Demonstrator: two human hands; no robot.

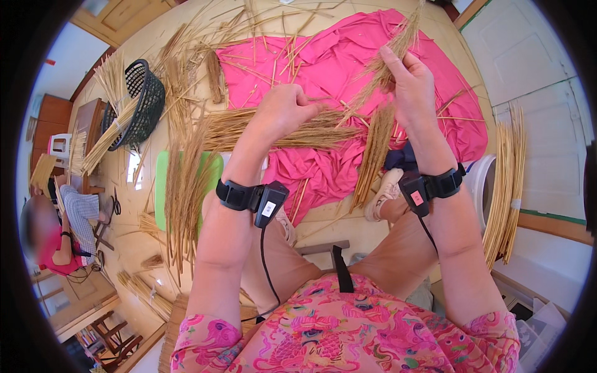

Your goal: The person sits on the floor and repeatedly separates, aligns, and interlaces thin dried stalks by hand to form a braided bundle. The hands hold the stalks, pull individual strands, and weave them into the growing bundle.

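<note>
My right hand (411,86) is raised over the pink cloth (348,53), its thumb and fingers closed on a feathery grass plume (375,73). The plume fans out above and below the grip. Further left, my left hand (287,110) is closed with thumb and forefinger pinched; whatever it holds is too thin to make out. Below it, a long bundle of dry stalks (227,132) lies across the cloth, partly hidden by my wrist. A shorter bundle of grass heads (375,155) rests between that bundle and my right forearm. Each wrist wears a black strap with a small box.
More grass (185,205) lies over a green stool or box (160,205) at left. A dark basket (142,99) holds tied stalks. A tied bundle (505,193) leans beside a white bucket (487,180) at right. Another person (62,248) sits far left. Loose straw litters the floor.
</note>
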